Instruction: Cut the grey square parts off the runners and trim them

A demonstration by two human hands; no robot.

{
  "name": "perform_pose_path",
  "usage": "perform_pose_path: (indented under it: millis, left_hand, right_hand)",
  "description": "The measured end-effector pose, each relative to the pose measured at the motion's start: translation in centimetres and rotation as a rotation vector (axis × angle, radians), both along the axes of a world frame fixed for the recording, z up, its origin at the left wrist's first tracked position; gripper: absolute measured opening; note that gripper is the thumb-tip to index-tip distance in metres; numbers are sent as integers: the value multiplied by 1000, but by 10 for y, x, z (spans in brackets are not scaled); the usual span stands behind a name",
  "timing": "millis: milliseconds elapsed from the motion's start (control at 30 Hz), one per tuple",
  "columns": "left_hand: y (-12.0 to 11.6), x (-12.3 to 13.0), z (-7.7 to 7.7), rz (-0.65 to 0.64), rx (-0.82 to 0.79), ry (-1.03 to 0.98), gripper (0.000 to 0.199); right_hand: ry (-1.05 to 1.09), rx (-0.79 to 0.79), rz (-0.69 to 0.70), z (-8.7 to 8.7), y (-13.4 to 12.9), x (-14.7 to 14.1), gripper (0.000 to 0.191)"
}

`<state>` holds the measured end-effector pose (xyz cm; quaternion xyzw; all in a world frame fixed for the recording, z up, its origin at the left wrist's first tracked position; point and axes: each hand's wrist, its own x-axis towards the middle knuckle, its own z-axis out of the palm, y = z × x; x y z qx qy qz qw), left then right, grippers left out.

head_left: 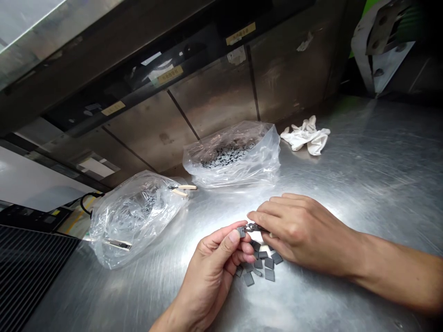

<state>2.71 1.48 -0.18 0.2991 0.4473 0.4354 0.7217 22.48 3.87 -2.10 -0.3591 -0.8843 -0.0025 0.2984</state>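
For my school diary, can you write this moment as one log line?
left hand: holds gray piece; right hand: grips pliers at piece; loose pieces: on metal table

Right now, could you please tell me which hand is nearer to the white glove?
Right. The right hand is on the near side of the white glove; the left hand is farther off, nearer and further left.
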Motion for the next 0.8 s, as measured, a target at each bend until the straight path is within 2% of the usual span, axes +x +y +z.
perform_pose_path:
  millis: [233,800]
  left_hand:
    - [0,-1,-3,10,-1,-9,24]
    - [-1,-2,-4,13,-25,-22,22]
  right_hand:
    - [-15,159,-33,-4,-1,-3,20]
    - [-30,104,-7,-12,-2,-2,24]
